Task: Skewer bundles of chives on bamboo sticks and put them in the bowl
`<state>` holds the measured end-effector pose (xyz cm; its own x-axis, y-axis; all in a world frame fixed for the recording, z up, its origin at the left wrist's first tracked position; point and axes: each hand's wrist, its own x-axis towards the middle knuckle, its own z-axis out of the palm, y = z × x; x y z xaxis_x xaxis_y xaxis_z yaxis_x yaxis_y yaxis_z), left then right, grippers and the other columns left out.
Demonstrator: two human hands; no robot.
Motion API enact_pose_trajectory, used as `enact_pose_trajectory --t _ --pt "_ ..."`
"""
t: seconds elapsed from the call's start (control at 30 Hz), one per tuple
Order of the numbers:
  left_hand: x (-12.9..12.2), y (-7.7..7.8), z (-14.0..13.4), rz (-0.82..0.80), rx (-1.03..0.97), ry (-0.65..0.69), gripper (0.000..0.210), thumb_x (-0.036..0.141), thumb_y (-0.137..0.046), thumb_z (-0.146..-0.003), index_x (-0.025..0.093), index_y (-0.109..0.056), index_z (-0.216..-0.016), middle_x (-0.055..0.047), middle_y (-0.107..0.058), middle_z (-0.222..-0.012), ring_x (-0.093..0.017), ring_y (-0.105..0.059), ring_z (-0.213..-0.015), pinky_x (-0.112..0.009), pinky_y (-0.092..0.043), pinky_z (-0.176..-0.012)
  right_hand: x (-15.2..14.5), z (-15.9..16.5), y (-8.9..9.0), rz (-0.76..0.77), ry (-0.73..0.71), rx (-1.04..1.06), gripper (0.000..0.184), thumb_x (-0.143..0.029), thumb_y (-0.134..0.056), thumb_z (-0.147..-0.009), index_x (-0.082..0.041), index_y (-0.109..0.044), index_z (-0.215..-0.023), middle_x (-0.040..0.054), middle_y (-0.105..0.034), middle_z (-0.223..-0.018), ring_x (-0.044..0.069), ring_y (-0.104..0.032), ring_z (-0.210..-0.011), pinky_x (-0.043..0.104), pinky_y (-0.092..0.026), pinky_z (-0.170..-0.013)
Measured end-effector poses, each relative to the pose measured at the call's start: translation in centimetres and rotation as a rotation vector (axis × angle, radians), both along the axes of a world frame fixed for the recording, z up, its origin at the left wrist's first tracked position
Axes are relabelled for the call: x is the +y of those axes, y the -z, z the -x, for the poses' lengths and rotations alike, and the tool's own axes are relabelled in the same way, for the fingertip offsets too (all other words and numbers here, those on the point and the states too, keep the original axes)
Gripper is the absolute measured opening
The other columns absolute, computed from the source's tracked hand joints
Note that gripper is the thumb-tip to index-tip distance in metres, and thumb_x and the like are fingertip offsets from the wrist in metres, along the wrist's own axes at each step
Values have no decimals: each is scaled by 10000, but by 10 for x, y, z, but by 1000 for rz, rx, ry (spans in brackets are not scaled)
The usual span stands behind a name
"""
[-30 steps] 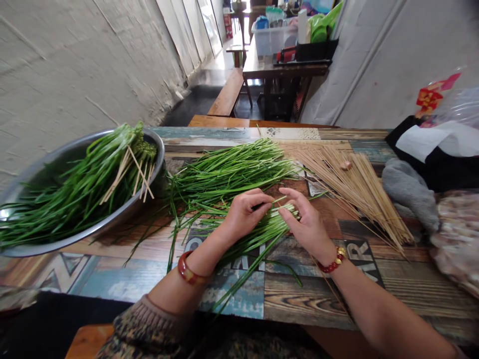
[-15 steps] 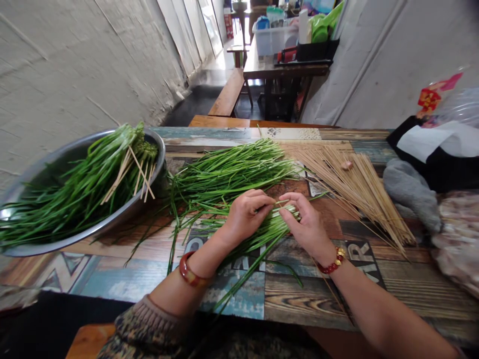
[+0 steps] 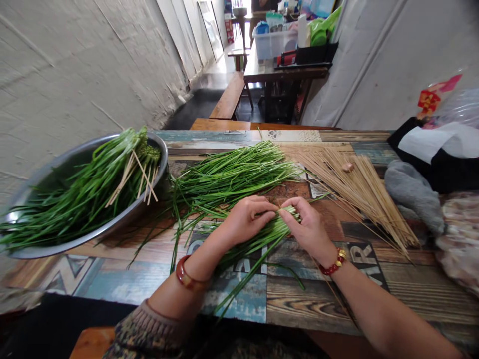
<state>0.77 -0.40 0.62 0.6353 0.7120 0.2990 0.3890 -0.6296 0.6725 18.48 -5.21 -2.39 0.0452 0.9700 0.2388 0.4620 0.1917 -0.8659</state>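
A bunch of green chives point(image 3: 258, 238) lies on the table under both my hands, its pale cut ends toward the right. My left hand point(image 3: 252, 215) pinches at the bunch near those ends, thumb against forefinger. Close beside it, my right hand point(image 3: 305, 222) grips the pale ends between thumb and fingers. The two hands' fingertips nearly meet; a thin brownish tip shows between them, too small to name surely. Below my right wrist a thin stick point(image 3: 339, 299) slants toward the table's front edge. Behind the hands lies a larger pile of loose chives point(image 3: 239, 172).
At left, a metal basin point(image 3: 108, 228) holds chives threaded on wooden skewers point(image 3: 125, 177). Many bare skewers point(image 3: 368, 194) lie fanned at right, with a small pinkish piece point(image 3: 348, 167) on them. Beyond them are a grey cloth point(image 3: 409, 192) and a bag of pale pieces point(image 3: 460, 239).
My left fingertips have shifted slightly at the bunch, and the green strand seen between my hands no longer shows. The view has tilted a little; the piles and basin stay put.
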Motion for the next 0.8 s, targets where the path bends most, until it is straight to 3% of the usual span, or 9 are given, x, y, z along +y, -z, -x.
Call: enact_pose_trajectory --t 0.13,0.2,0.37,0.63,0.8 --pt "12 -4 12 15 -157 -305 180 224 -545 -887 159 -709 -922 -65 -706 -874 -150 -638 -817 -268 -488 -750 -2 -1 -1 30 -63 4 137 -323 -557 -856 -194 -574 -899 36 -640 -826 166 -584 -732 276 -449 -670" --pt "18 -1 17 -8 -159 -379 166 211 -556 -876 155 -709 -908 -59 -699 -848 -144 -630 -790 -261 -483 -734 -5 -1 -2 39 -82 -15 125 -314 -566 -851 -197 -576 -894 25 -635 -812 155 -570 -692 266 -440 -642" --pt "20 10 19 6 -17 -241 153 177 -564 -860 166 -705 -918 -55 -689 -874 -148 -620 -821 -265 -473 -755 -13 -2 -6 21 -110 -77 111 -306 -600 -831 -210 -583 -885 -7 -619 -738 140 -559 -621 248 -431 -587" --pt "15 6 21 20 350 -98 44 217 -681 -773 182 -693 -797 -24 -634 -801 -153 -581 -774 -250 -429 -691 -21 -2 -14 -111 -186 -180 77 -286 -595 -844 -227 -580 -892 11 -657 -772 147 -603 -643 254 -465 -606" --pt "15 12 19 -49 443 -114 55 170 -627 -791 182 -655 -745 -31 -597 -795 -160 -563 -775 -258 -416 -676 -18 -3 -11 -91 -167 -190 78 -283 -597 -848 -231 -576 -902 12 -657 -783 153 -612 -662 262 -473 -625"
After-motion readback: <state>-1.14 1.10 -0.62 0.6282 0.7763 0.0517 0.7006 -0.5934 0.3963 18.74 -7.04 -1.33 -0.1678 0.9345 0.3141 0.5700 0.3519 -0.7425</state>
